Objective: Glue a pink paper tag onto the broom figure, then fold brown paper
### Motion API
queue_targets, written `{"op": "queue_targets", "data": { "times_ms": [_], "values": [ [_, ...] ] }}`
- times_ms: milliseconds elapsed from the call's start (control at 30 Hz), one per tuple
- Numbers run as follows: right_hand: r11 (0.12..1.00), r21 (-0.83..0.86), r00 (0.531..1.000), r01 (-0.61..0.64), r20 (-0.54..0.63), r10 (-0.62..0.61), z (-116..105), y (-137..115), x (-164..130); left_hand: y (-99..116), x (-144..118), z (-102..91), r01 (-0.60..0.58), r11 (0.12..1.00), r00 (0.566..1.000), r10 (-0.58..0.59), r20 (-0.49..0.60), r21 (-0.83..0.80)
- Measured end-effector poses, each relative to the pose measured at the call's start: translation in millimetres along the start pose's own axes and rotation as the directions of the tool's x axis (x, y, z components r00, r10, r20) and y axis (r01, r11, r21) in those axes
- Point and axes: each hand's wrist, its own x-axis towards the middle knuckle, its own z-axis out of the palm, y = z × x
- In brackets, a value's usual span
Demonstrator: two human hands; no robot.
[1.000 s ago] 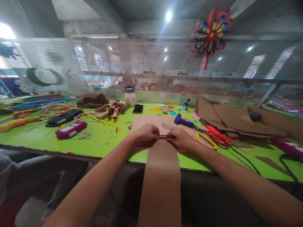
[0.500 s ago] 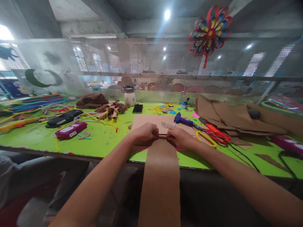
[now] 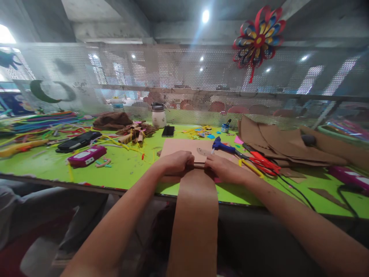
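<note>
The bright green worktable [image 3: 127, 169] is being crowded with craft scraps; its near edge is being crossed by a long brown paper strip [image 3: 196, 215], which is being cut off at the bottom of the frame. The strip's far end is being pinched against a flat tan card sheet [image 3: 178, 146] by the left hand [image 3: 175, 161] and the right hand [image 3: 223, 168], both closed on it. The fold under the fingers is being hidden. The red-handled scissors [image 3: 263, 163] are lying just beside the right hand.
</note>
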Motion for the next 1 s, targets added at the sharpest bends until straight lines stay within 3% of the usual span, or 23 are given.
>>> {"op": "queue_targets", "data": {
  "times_ms": [167, 400, 500, 633, 700, 867, 1000],
  "values": [
    [0.988, -0.157, 0.999, 0.007, -0.034, -0.013, 5.6, -2.4, 1.0, 1.6, -0.8, -2.2, -0.002, 1.0, 1.0, 0.001, -0.02, -0.015],
    [0.977, -0.206, 0.961, 0.045, -0.258, -0.099, -1.3, -6.8, 6.5, 2.0, 5.7, -9.0, 0.113, 0.954, 0.972, -0.165, -0.17, -0.276],
    [0.973, -0.23, 0.938, 0.033, -0.33, -0.11, -5.8, -9.7, 6.8, -0.4, 7.4, -8.0, 0.107, 0.94, 0.981, -0.154, -0.122, -0.325],
    [0.961, -0.278, 0.918, 0.011, -0.378, -0.12, -6.2, -8.7, 6.0, -1.3, 7.5, -9.1, -0.044, 0.881, 0.999, 0.031, -0.035, -0.471],
    [0.959, -0.283, 0.911, 0.003, -0.395, -0.119, -6.1, -8.2, 5.8, -0.3, 7.4, -9.9, -0.065, 0.842, 0.998, 0.064, -0.02, -0.535],
    [0.973, -0.232, 0.898, -0.005, -0.429, -0.098, -5.7, -8.8, 6.3, 5.0, 5.7, -8.3, 0.036, 0.79, 0.999, -0.03, 0.02, -0.612],
    [0.992, -0.127, 0.876, 0.004, -0.478, -0.065, -4.6, -7.6, 6.8, 6.2, 4.2, -6.7, 0.038, 0.771, 0.999, -0.038, 0.013, -0.635]
  ]
}}
